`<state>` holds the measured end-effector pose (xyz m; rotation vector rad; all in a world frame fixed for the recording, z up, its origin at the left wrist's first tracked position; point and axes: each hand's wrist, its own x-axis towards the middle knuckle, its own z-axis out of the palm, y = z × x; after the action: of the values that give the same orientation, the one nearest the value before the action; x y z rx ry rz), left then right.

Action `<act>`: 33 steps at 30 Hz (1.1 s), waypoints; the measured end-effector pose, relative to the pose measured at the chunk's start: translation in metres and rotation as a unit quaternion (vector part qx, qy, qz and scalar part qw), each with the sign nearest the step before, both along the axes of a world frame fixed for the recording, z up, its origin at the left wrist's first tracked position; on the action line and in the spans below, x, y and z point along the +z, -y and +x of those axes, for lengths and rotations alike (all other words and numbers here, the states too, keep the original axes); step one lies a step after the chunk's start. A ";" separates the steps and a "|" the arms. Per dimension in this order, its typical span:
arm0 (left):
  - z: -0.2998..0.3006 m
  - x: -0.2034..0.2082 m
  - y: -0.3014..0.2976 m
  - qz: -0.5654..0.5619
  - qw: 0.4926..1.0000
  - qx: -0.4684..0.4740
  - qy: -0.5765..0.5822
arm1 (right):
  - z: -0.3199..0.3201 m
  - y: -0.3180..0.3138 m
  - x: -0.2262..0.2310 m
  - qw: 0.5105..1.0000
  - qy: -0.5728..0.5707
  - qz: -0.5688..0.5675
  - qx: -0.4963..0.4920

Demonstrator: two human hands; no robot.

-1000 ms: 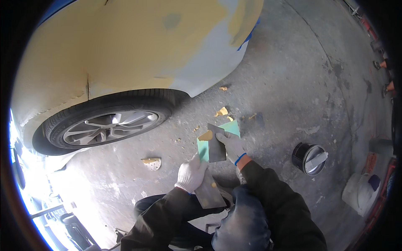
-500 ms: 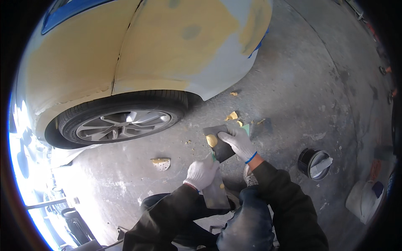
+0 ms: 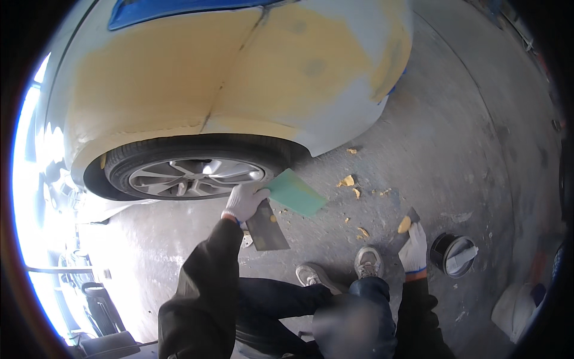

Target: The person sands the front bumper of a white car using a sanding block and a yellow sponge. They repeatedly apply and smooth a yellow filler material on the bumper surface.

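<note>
My left hand (image 3: 243, 202), in a white knit glove, is closed on two flat putty spreaders in front of the wheel. A green spreader (image 3: 290, 192) points out to the right, with a yellowish smear along its edge. The dark grey spreader (image 3: 268, 230) hangs below the fingers and carries a small yellow spot. Near the black can, my gloved right hand (image 3: 414, 251) grips another dark grey spreader (image 3: 412, 214), seen tilted. A lump of yellow putty (image 3: 405, 224) sits on that spreader. The car's body panel (image 3: 161, 84), coated in yellow filler, is beyond both hands.
The car wheel (image 3: 200, 178) is close beside my left hand. A black can (image 3: 441, 250) with something pale across its top stands right of my right hand. Dried putty scraps (image 3: 347, 180) litter the concrete floor. A whitish container (image 3: 514, 314) is at far right.
My hands have moved apart: the left one up and leftward, the right one down and rightward. The green spreader, mostly hidden before, now shows in my left hand. The view has shifted somewhat.
</note>
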<state>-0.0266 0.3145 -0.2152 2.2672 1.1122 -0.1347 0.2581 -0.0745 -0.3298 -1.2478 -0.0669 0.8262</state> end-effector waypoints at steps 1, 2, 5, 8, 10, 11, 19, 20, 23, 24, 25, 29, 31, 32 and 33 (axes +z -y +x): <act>0.001 0.002 -0.009 -0.013 1.000 0.001 -0.005 | -0.004 0.004 -0.002 1.000 -0.017 0.015 -0.019; -0.002 -0.004 -0.014 0.010 1.000 0.005 0.017 | -0.006 0.019 -0.018 0.996 0.085 -0.027 -0.001; -0.005 -0.027 -0.028 0.058 0.996 0.019 0.059 | -0.003 0.059 -0.051 0.845 0.487 -0.213 0.051; -0.006 -0.031 -0.034 0.039 0.997 0.032 0.061 | 0.003 0.063 -0.032 0.713 0.624 -0.300 0.108; -0.008 -0.036 -0.033 0.068 0.993 0.063 0.078 | 0.005 0.062 -0.008 0.733 0.603 -0.295 0.114; -0.008 -0.037 -0.028 0.088 0.988 0.090 0.092 | 0.007 0.060 0.005 0.744 0.596 -0.280 0.113; -0.061 -0.048 0.054 0.021 0.879 0.347 0.327 | 0.006 0.034 0.117 0.997 0.070 0.021 0.033; -0.062 -0.045 0.070 -0.100 0.791 0.450 0.402 | 0.003 0.026 0.132 0.996 0.081 0.028 0.017; -0.065 -0.022 0.117 -0.316 0.563 0.549 0.530 | -0.009 -0.007 0.189 0.974 0.223 -0.018 -0.023; -0.051 0.003 0.136 -0.352 0.498 0.565 0.555 | -0.012 -0.014 0.205 0.966 0.256 -0.023 -0.023; -0.048 0.019 0.149 -0.366 0.490 0.543 0.576 | -0.017 -0.021 0.220 0.957 0.287 -0.027 -0.020; -0.028 0.118 0.207 -0.318 0.539 0.434 0.648 | -0.045 -0.057 0.280 0.978 0.198 0.065 -0.012; -0.028 0.153 0.229 -0.248 0.600 0.388 0.654 | -0.070 -0.069 0.303 0.981 0.135 0.136 0.001; -0.032 0.169 0.239 -0.210 0.640 0.365 0.642 | -0.083 -0.071 0.320 0.980 0.126 0.154 0.013; -0.035 0.184 0.247 -0.169 0.664 0.343 0.643 | -0.099 -0.070 0.338 0.977 0.130 0.169 0.028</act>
<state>-0.0616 0.0679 -0.0308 0.9267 0.8441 1.2550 0.1588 -0.0040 0.0079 -1.0268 -0.4376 0.6624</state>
